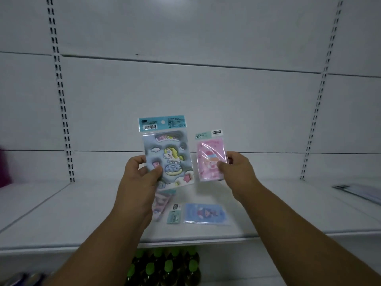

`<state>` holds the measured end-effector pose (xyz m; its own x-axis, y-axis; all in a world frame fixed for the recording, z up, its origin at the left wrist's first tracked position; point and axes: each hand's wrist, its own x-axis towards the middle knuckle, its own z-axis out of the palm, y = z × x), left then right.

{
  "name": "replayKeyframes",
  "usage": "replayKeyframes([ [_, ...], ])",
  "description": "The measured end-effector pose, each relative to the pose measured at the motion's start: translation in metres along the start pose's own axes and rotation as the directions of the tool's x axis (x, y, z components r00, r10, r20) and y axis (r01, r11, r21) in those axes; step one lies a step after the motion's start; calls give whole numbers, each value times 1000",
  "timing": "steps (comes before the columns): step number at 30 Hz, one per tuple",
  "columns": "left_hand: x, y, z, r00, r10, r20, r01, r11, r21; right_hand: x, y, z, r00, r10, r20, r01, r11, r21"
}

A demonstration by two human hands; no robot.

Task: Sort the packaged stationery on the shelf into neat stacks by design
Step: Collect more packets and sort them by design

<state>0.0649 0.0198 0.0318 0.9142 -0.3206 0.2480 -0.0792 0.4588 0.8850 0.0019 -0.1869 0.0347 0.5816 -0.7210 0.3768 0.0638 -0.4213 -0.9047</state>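
Green-capped bottles [165, 267] stand nearest, on the level under the white shelf [82, 213]. Above that shelf the left hand [140, 172] grips a unicorn sticker pack [168, 153] upright by its lower left edge, thumb across the front. Just beside it, the right hand [237, 167] pinches a smaller pink packet [210, 159], also upright. On the shelf below lie a blue packet [206, 213] flat and a pinkish packet [161, 203], partly hidden behind the left wrist.
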Motion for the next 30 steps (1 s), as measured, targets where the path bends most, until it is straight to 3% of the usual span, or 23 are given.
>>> replayKeyframes([
  [11,-63,-107,234,958,-93,273,88,996,32,-20,54,-272,963,1,-269,-54,980,-189],
  [18,-116,-155,369,952,-120,282,120,993,20,-1,93,-430,948,15,-317,-108,954,-279],
  [22,-121,-172,414,956,-137,258,128,990,51,39,117,-471,939,96,-330,-192,943,-270],
  [30,-93,-192,445,964,-151,219,137,988,77,126,161,-474,926,311,-213,-363,889,-278],
])
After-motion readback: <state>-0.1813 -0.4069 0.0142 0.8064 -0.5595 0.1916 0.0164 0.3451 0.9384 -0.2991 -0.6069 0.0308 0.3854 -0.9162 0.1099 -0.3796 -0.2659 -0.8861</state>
